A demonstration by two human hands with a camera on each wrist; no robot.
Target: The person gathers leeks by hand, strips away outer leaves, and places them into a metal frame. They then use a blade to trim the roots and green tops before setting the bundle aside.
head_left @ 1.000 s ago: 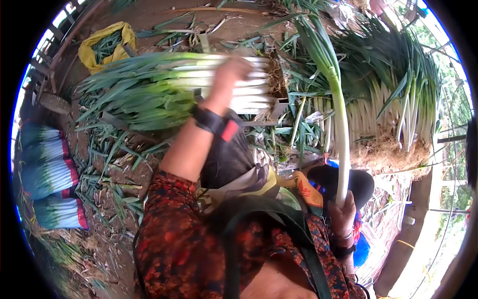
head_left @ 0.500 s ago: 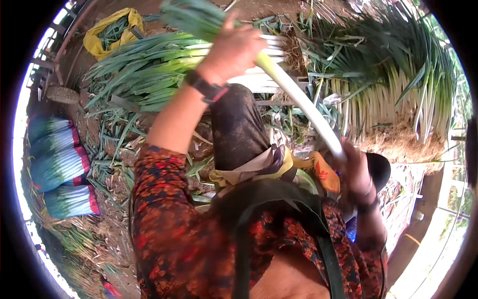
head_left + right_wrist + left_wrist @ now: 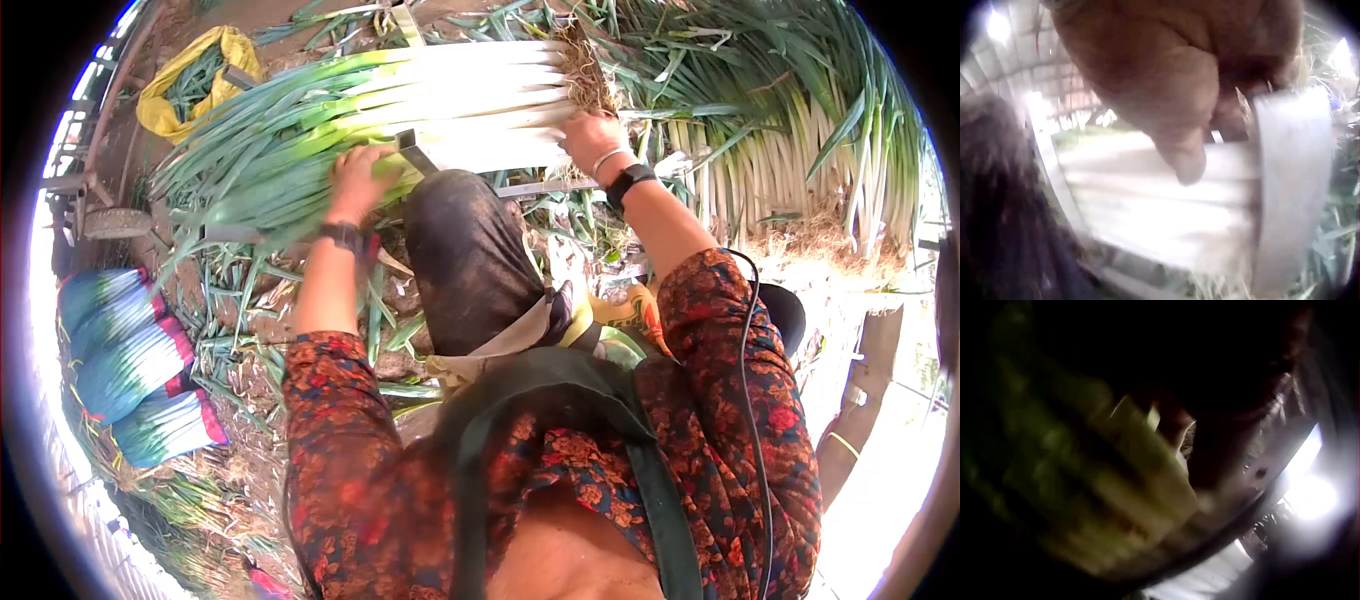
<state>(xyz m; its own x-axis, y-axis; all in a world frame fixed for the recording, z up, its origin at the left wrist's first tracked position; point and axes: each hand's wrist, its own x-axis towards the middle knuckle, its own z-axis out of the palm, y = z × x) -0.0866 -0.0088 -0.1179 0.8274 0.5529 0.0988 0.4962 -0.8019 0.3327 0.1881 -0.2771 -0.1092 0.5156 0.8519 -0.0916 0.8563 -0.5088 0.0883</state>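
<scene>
A thick row of leeks [image 3: 480, 85] lies side by side in a metal frame, green leaves to the left and white stalks and roots to the right. My left hand [image 3: 360, 183], slightly blurred, rests over the green part with its fingers spread on the leaves. At the root end my right hand [image 3: 597, 142] holds the near white stalks, fingers curled. In the right wrist view the thumb [image 3: 1188, 156] lies down across the stalks [image 3: 1166, 212], beside the frame's upright metal end plate [image 3: 1291, 187]. The left wrist view is mostly dark, with green leaves [image 3: 1129, 487] below the hand.
Unsorted leeks with roots [image 3: 800, 160] are heaped at the right. At left stand packed leek bundles [image 3: 130, 340] with red edging and a yellow sack [image 3: 225, 45] of leaves. A metal bracket [image 3: 412, 150] rises beside my knee [image 3: 465, 250]. Loose leaves litter the ground.
The single leek that both hands held has come down onto the row in the frame. My right hand has moved up and left to the root end; the left has moved down and left onto the leaves.
</scene>
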